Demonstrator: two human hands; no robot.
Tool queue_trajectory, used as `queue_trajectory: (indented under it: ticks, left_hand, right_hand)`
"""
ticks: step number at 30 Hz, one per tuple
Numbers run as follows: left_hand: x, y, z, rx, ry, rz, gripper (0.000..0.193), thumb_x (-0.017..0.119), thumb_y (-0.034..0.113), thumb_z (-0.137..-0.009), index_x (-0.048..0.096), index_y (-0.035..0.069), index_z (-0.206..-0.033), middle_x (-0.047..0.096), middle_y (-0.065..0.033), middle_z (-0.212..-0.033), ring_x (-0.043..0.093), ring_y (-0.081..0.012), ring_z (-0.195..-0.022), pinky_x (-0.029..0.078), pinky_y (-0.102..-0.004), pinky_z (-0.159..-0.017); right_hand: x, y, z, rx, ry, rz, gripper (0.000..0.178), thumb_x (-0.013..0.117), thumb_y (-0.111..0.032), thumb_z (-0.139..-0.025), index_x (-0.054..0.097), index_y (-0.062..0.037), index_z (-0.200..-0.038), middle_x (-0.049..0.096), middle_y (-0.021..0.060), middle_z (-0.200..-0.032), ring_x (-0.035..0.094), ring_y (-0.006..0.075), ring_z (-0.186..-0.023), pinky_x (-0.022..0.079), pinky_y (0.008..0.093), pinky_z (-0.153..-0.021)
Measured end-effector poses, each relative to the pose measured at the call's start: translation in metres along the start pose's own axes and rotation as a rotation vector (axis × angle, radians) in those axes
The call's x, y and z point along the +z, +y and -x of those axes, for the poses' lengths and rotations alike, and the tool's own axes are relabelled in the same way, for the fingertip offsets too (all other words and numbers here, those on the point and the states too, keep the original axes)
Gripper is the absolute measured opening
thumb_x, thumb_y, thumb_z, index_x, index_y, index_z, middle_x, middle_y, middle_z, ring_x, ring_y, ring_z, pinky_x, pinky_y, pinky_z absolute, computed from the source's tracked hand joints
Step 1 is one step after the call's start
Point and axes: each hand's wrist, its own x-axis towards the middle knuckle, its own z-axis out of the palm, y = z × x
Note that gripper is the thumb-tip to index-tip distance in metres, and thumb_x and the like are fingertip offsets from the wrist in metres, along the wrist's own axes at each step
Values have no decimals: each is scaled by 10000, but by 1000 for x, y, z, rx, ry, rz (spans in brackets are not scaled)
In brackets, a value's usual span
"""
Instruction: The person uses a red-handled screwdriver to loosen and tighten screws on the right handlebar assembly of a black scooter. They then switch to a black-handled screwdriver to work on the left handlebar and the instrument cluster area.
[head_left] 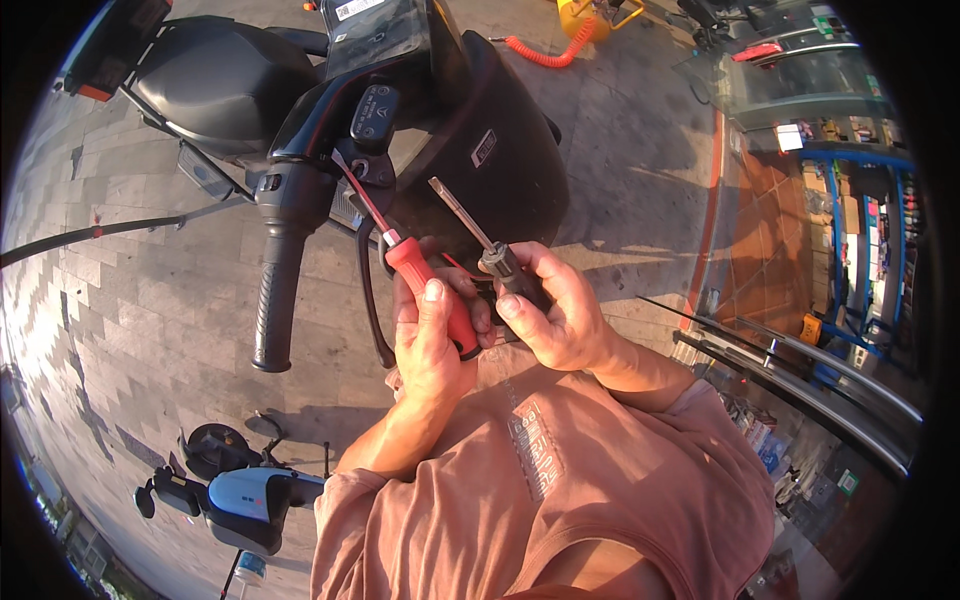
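The person's two bare hands, each occupied with one tool, are shown before the handlebar of a parked scooter. The left hand (430,340) is wrapped around a straight screwdriver with a red rounded handle (412,268), the thumb laid along the handle; the shaft points up and away from the hand, toward the scooter's black switch housing (297,190). Whether its tip touches anything cannot be told. The right hand (565,315), just beside the left, grips a flat-bladed steel screwdriver with a dark handle (500,262), its blade raised above the fingers and clear of the scooter's broad dark front panel (525,170) beyond. To the left of the left hand hangs a ribbed black rubber grip (278,290); between the two lies a curved black lever (369,290). Likely faults, as judged here: the bare blade in the right hand could scratch the panel if the wrist swung forward, and, with both hands holding tools so near each other, a slip could knock one tool loose or graze a finger. Count: hands, two; screwdrivers, two, one red-handled and one dark-handled; visible grips, one; visible levers, one; coiled orange-red hoses (560,55), one, well beyond the hands.
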Motion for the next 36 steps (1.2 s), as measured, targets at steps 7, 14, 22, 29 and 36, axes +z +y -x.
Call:
queue_trajectory:
  ticks: [7,14,22,29,36]
  left_hand:
    - [-5,-7,-5,46,90,-174,462,571,215,-997,361,51,-1375,553,-54,-908,552,-133,-619,464,-255,-479]
    - [-10,-11,-10,134,74,-262,462,587,230,-989,377,13,-1338,550,-52,-878,532,-106,-543,457,-238,-441]
    - [-15,-12,-12,183,67,-288,449,572,183,-991,372,12,-1354,559,-103,-1154,570,-122,-891,495,-246,-733]
    - [-29,-13,-15,241,-54,-388,682,729,297,-892,344,31,-1388,582,-66,-1075,603,-71,-765,497,-169,-663]
    - [-25,-16,-19,160,32,-325,669,716,240,-871,345,46,-1393,550,-62,-1122,584,-98,-916,493,-219,-793]
  right_hand:
    - [-5,-6,-12,-177,47,232,448,526,-14,-904,465,80,-1337,637,116,-1016,615,137,-870,522,292,-802]
    - [3,-18,-30,-116,-60,172,610,507,-34,-884,342,34,-1467,599,101,-1027,580,138,-898,486,299,-855]
    - [24,-34,-51,103,-135,-15,569,412,-11,-957,271,-6,-1508,610,74,-1009,467,47,-623,418,206,-568]
    - [52,-43,-60,310,-38,-400,545,374,-74,-982,245,1,-1506,600,123,-1022,463,92,-506,416,251,-454]
    - [66,-43,-63,295,-9,-521,548,371,-84,-981,238,-11,-1508,550,119,-1037,472,92,-558,427,250,-462]
